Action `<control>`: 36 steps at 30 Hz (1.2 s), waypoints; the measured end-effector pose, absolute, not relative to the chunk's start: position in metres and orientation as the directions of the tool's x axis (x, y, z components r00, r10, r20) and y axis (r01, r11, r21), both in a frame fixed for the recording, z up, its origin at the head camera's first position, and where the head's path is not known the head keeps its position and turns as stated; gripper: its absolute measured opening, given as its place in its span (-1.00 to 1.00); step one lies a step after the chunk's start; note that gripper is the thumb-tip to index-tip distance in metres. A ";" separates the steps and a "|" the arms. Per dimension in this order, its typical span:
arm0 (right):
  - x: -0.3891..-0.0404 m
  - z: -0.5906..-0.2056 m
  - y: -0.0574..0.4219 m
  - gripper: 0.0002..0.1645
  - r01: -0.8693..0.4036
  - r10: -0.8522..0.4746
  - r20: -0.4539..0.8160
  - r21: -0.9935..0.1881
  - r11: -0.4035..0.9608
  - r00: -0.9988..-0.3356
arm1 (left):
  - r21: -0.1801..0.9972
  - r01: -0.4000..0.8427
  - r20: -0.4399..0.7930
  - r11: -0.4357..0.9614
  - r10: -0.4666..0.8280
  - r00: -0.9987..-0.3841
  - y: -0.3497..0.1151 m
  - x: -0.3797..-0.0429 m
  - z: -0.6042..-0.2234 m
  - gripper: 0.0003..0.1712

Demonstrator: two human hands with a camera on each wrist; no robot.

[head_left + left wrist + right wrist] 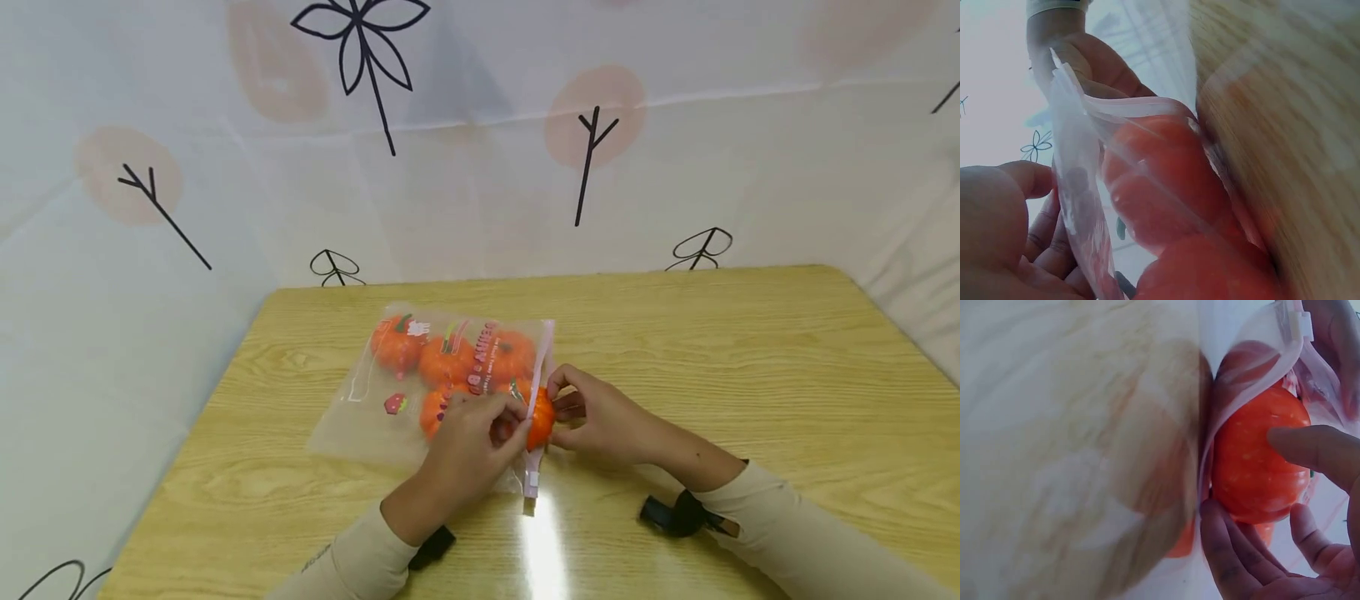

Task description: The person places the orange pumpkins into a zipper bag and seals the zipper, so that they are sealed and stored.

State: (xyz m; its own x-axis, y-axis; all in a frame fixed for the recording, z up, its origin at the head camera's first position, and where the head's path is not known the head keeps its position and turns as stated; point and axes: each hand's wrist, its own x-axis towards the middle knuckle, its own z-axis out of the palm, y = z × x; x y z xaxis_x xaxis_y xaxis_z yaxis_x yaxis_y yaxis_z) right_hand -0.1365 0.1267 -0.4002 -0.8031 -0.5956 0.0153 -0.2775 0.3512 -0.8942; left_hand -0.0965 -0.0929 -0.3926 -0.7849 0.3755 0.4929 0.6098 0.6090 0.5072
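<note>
A clear zip bag (375, 425) with a pink slider strip lies on the table, printed with strawberries and lettering. Inside it are several small orange toy pumpkins (446, 360) with green stems. One more toy pumpkin (1260, 462) sits in the bag's mouth, its end sticking out past the strip. My left hand (472, 442) pinches the upper side of the bag beside the strip, lifting the film in the left wrist view. With the thumb on the protruding pumpkin and fingers around its far side by the bag's rim, my right hand (603, 417) holds it.
The wood-grain table (712, 350) extends around the bag on all sides. Behind it hangs a pale cloth (480, 200) with plant drawings. The zip slider (1302, 326) is at the strip's near end. Black wrist devices (678, 514) sit under both sleeves.
</note>
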 end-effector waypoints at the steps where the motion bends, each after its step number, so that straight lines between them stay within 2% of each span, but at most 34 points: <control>1: -0.137 -0.401 0.127 -0.52 -0.271 -0.599 0.016 -0.901 0.338 -0.800 | 0.511 0.607 0.488 0.609 0.375 -0.788 -0.092 -0.096 -0.392 -0.94; 9: -0.139 -0.406 0.124 -0.60 -0.262 -0.594 0.025 -0.912 0.316 -0.804 | 0.531 0.594 0.476 0.604 0.368 -0.799 -0.091 -0.095 -0.391 -0.93; 15: -0.140 -0.408 0.125 -0.82 -0.264 -0.608 0.019 -0.911 0.317 -0.794 | 0.538 0.593 0.468 0.599 0.373 -0.801 -0.092 -0.095 -0.392 -0.93; 20: -0.141 -0.409 0.126 -0.64 -0.318 -0.641 0.058 -0.900 0.299 -0.765 | 0.532 0.605 0.483 0.592 0.375 -0.792 -0.092 -0.096 -0.393 -0.93; 28: -0.142 -0.413 0.126 -0.64 -0.385 -0.727 0.074 -0.882 0.272 -0.682 | 0.564 0.587 0.462 0.580 0.367 -0.807 -0.093 -0.096 -0.393 -0.94; 31: -0.142 -0.412 0.126 -0.62 -0.358 -0.700 0.057 -0.887 0.292 -0.712 | 0.570 0.591 0.464 0.571 0.370 -0.804 -0.094 -0.097 -0.394 -0.92; 34: -0.142 -0.410 0.125 -0.57 -0.262 -0.615 0.014 -0.912 0.315 -0.788 | 0.570 0.596 0.460 0.566 0.380 -0.802 -0.094 -0.097 -0.394 -0.93; 36: -0.142 -0.408 0.125 -0.48 -0.188 -0.555 -0.029 -0.925 0.331 -0.831 | 0.570 0.597 0.453 0.565 0.390 -0.802 -0.094 -0.097 -0.394 -0.94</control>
